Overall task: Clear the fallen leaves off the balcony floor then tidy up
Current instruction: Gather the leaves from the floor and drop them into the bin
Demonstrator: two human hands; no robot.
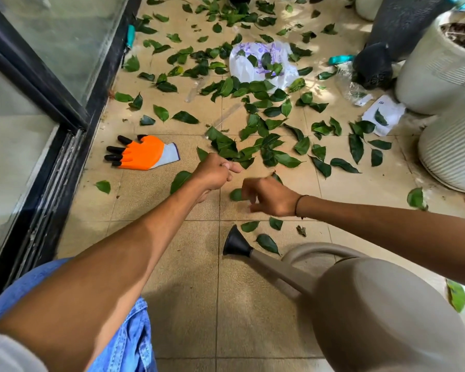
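Green fallen leaves (pixel 263 146) lie scattered across the beige tiled balcony floor (pixel 188 264), thickest in the middle and toward the far end. My left hand (pixel 215 171) hovers low over the near edge of the leaves as a closed fist, thumb on top, with nothing visible inside it. My right hand (pixel 266 196) is just to its right, palm down. Its fingers curl onto a small leaf (pixel 236 195) on the tile, and another leaf (pixel 277 178) lies by the thumb.
An orange and grey work glove (pixel 145 154) lies left of my hands. A beige watering can (pixel 373 304) with a black rose stands at the near right. A white plastic bag (pixel 258 65) lies farther off, white planters (pixel 440 76) line the right side, and a black-framed glass door (pixel 65 108) runs along the left.
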